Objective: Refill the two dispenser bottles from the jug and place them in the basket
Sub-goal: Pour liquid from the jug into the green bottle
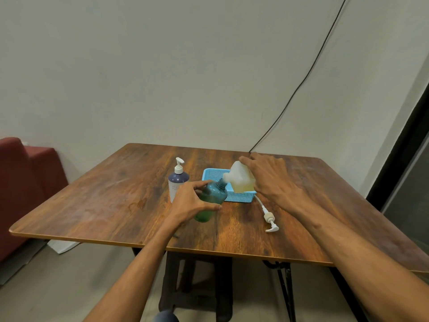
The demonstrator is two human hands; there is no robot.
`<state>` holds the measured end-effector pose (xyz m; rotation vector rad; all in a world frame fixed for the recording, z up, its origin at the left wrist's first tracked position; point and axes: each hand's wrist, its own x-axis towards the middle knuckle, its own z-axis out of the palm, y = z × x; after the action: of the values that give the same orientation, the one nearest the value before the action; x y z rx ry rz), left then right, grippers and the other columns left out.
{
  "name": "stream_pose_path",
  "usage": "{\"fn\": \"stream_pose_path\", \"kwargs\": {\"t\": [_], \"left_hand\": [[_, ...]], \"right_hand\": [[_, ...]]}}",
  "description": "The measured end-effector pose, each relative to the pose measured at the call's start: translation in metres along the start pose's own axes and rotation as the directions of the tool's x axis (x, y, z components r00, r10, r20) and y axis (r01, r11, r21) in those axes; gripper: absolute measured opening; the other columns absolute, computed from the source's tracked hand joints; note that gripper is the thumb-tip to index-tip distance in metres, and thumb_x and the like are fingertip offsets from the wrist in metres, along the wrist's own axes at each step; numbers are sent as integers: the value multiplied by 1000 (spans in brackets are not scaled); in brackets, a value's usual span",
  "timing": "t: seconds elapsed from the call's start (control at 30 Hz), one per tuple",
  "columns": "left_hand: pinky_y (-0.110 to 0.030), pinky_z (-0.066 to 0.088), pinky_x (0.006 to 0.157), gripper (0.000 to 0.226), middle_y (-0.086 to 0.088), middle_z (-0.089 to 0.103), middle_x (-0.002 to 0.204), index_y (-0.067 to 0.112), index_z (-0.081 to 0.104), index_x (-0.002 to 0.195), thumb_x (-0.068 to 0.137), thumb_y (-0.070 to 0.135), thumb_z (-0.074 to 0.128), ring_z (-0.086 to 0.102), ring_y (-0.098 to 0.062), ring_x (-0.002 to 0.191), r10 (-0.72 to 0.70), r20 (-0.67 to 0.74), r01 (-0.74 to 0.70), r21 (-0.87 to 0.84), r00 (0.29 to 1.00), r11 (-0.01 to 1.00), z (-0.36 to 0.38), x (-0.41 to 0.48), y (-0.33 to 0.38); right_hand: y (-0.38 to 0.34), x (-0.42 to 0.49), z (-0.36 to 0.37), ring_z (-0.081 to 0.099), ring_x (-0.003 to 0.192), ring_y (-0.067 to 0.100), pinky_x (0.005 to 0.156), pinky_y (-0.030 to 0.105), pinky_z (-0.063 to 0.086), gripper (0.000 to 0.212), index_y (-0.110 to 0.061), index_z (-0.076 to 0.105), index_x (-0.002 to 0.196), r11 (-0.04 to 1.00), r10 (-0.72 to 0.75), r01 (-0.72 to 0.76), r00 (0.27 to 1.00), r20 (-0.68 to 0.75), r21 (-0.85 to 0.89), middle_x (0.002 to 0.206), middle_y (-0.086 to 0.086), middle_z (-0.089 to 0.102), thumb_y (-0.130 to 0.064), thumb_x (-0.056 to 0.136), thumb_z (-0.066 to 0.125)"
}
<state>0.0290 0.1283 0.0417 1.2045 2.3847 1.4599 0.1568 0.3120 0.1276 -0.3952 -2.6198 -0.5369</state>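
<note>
My left hand [192, 203] grips a teal dispenser bottle [212, 197], tilted with its open neck up and to the right. My right hand [270, 180] holds a translucent jug [240, 176] of yellowish liquid, tipped left so its spout meets the bottle's neck. The bottle's white pump [269, 218] lies loose on the table to the right. A second dispenser bottle [177, 180], white with a dark blue top and its pump on, stands upright just left of my left hand. The blue basket [236, 196] sits behind the bottle and under the jug.
The wooden table [116, 201] stands against a pale wall. A black cable [301, 82] hangs down the wall to the table's far edge. A red seat [25, 182] is at the left, a dark door frame [406, 140] at the right.
</note>
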Motion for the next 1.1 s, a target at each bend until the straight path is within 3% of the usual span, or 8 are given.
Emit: {"fn": "stream_pose_path", "kwargs": {"t": [0.23, 0.33, 0.9, 1.1], "left_hand": [[-10, 43, 75, 79, 0, 62, 128, 20, 56, 137, 67, 29, 90, 56, -5, 102, -8, 3, 8, -9, 1000, 1000, 1, -1, 1], [-10, 44, 74, 78, 0, 62, 128, 19, 56, 137, 67, 28, 90, 56, -4, 100, -8, 4, 8, -15, 1000, 1000, 1, -2, 2], [-7, 42, 72, 77, -2, 60, 133, 19, 55, 138, 69, 27, 89, 54, -4, 102, -13, 9, 13, -12, 1000, 1000, 1, -3, 3], [-7, 42, 69, 77, 0, 60, 131, 19, 55, 138, 69, 27, 89, 54, -3, 99, -2, 6, 3, -14, 1000, 1000, 2, -3, 3]], "right_hand": [[1, 0, 1, 63, 94, 24, 63, 33, 39, 65, -30, 46, 141, 1000, -11, 11, 1000, -5, -7, 110, -1, 60, -27, 84, 76], [1, -1, 2, 64, 94, 24, 65, 35, 47, 65, -29, 47, 141, 1000, -16, 16, 1000, -9, -7, 110, 0, 61, -26, 84, 77], [2, 1, 6, 63, 93, 24, 63, 32, 37, 69, -29, 46, 142, 1000, -15, 15, 1000, -20, -10, 109, -1, 60, -31, 83, 80], [2, 1, 6, 63, 95, 24, 64, 32, 40, 69, -30, 45, 142, 1000, -12, 12, 1000, -8, -13, 110, 0, 59, -31, 82, 80]]}}
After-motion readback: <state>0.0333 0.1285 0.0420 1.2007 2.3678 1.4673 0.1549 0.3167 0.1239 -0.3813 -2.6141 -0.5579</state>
